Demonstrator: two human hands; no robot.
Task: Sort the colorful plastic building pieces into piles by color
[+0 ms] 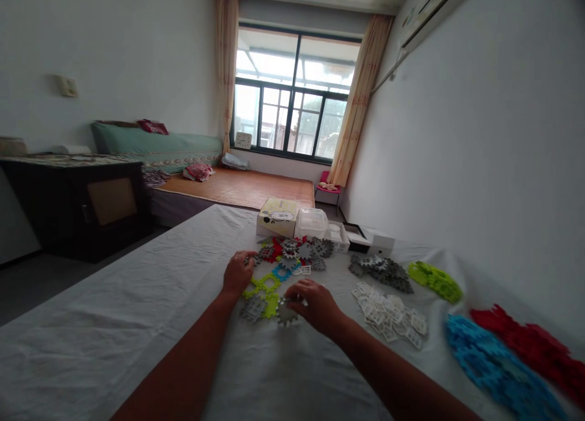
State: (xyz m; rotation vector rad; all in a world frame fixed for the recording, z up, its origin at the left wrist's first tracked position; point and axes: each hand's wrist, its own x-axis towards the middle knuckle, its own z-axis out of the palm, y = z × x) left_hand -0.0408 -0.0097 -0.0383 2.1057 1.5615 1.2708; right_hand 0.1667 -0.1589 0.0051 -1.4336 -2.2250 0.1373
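Observation:
My right hand (313,302) pinches a grey toothed, flat building piece (287,314) just above the near part of the white cloth. Beside it lie another grey square piece (254,309) and lime green pieces (269,281). My left hand (238,272) is at the left edge of a mixed pile of grey and red building pieces (292,248), its fingers bent together; what sits at the fingertips is too small to make out. A blue piece (282,271) and a few white frame pieces (305,269) rest between the hands and the pile.
To the right are sorted heaps: dark grey pieces (381,273), white frames (388,314), lime pieces (436,280), blue pieces (498,366) and red pieces (530,345). A yellow-and-white box (276,217), a clear plastic container (312,222) and small open boxes (356,237) line the far edge.

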